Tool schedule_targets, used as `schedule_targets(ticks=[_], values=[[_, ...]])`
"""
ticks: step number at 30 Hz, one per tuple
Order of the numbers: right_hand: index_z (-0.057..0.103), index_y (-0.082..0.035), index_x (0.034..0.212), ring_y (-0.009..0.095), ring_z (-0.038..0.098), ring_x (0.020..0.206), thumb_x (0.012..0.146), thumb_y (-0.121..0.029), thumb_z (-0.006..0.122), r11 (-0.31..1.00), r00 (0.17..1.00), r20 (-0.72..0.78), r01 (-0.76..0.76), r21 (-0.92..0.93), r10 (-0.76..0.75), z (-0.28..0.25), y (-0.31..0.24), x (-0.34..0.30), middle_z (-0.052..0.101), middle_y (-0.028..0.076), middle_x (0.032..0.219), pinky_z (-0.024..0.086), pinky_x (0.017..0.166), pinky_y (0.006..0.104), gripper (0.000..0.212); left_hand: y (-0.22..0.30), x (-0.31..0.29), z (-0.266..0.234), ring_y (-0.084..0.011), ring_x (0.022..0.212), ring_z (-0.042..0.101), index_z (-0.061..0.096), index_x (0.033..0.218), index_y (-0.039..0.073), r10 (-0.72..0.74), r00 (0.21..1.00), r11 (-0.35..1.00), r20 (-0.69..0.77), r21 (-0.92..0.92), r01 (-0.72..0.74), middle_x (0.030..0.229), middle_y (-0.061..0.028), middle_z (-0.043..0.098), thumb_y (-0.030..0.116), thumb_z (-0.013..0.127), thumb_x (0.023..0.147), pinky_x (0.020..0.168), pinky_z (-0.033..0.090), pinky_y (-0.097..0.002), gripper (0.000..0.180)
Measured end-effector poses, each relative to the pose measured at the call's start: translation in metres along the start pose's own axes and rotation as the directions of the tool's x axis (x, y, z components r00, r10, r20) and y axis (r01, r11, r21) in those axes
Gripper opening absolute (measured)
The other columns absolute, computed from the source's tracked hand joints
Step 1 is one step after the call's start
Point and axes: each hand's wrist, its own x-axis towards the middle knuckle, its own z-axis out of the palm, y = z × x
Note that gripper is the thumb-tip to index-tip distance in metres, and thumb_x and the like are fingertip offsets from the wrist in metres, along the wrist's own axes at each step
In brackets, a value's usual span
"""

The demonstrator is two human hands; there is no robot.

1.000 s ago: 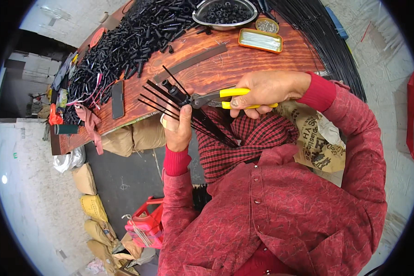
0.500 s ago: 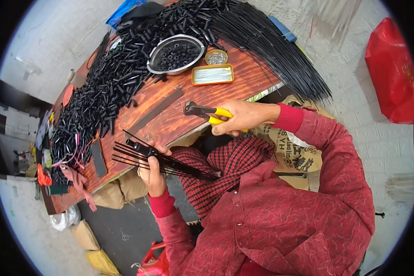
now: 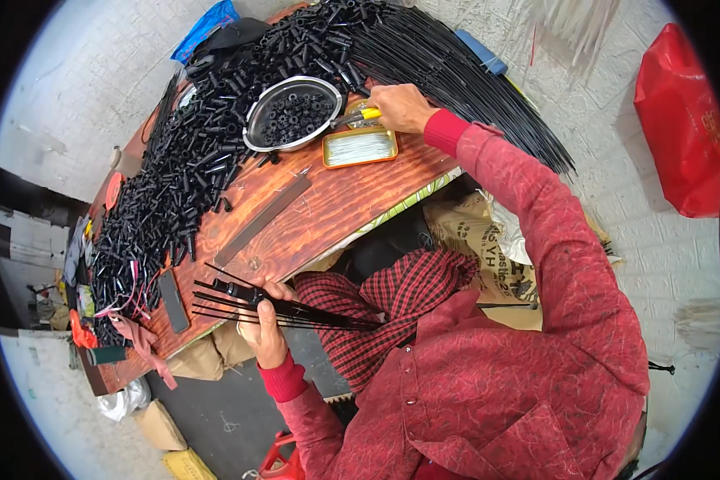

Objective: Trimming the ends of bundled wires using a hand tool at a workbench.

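Observation:
My left hand (image 3: 265,330) is closed round a bundle of thin black rods (image 3: 316,314) with a dark cylindrical hub (image 3: 236,290) among them. The rods fan out past my fingers on the left, and their other ends lie over my checked lap cloth (image 3: 412,280). In my closed right hand (image 3: 404,107) are yellow-handled pliers (image 3: 368,115), reaching over the table. Their dark jaws are over or beside a small round dish (image 3: 357,106) of tiny shiny parts, partly hidden by my hand, close to the rim of an oval metal bowl (image 3: 250,132) holding black rings.
A tray (image 3: 360,164) of thin pale pins stands just below the pliers. Black tubular parts (image 3: 156,188) heap along the table's left and back; long black rods (image 3: 464,84) lie back right. A flat dark bar (image 3: 264,220) and a phone (image 3: 173,300) rest on the wooden table (image 3: 312,220).
My right hand has carried the pliers forward and up from above my lap to the small round dish. The left hand keeps its hold on the rods, almost in place.

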Motion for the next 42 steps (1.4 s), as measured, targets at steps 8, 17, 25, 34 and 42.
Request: schedule_targets(ticks=[8,17,25,34,42], values=[[0.073,-0.013,0.092,0.032,0.067,0.082,0.078,-0.015,0.065,0.996,0.996,0.048,0.072,0.058,-0.075,0.034,0.035,0.014,0.068,0.011,0.088,0.052,0.071,0.0438,0.016,0.0,0.005,-0.001,-0.0223,0.086,0.053,0.049,0.123,-0.001,0.009,0.999,1.0,-0.039,0.006,-0.008,0.092,-0.009,0.053,0.02,0.062,0.095,0.08,0.045,-0.0347,0.037],[0.073,-0.013,0.094,0.027,0.067,0.08,0.077,-0.015,0.067,0.981,0.98,0.122,0.167,-0.101,-0.155,0.026,0.027,0.018,0.067,0.005,0.092,0.053,0.068,0.0395,0.018,-0.005,0.008,0.002,-0.0224,0.086,0.053,0.048,0.122,-0.001,0.003,0.999,1.0,-0.05,0.002,-0.003,0.092,-0.0097,0.053,0.019,0.06,0.096,0.08,0.045,-0.0351,0.035],[0.071,-0.015,0.095,0.027,0.067,0.082,0.078,-0.02,0.068,0.976,0.973,0.095,0.215,-0.028,-0.212,0.021,0.015,0.018,0.064,0.004,0.093,0.051,0.064,0.0405,0.018,-0.005,0.007,0.001,-0.0226,0.084,0.052,0.049,0.122,-0.002,0.006,0.999,1.0,-0.046,0.021,-0.005,0.091,-0.0094,0.053,0.021,0.061,0.096,0.077,0.045,-0.0363,0.037],[0.072,-0.019,0.099,0.026,0.067,0.085,0.079,-0.027,0.069,0.972,0.969,0.087,0.233,-0.005,-0.232,0.024,0.014,0.019,0.065,0.004,0.095,0.053,0.067,0.0401,0.022,-0.006,0.008,0.002,-0.0225,0.086,0.053,0.049,0.122,0.0,-0.001,0.999,1.0,-0.04,0.013,0.002,0.092,-0.0088,0.053,0.02,0.06,0.096,0.079,0.044,-0.0355,0.035],[0.071,-0.017,0.099,0.027,0.065,0.081,0.077,-0.025,0.07,0.984,0.985,0.001,0.175,0.016,-0.175,0.017,0.011,0.011,0.061,0.003,0.091,0.053,0.067,0.0406,0.024,-0.006,0.005,0.002,-0.022,0.087,0.052,0.048,0.123,0.001,0.004,1.0,1.0,-0.027,-0.02,-0.004,0.092,-0.0084,0.052,0.02,0.059,0.097,0.079,0.044,-0.0348,0.035]])
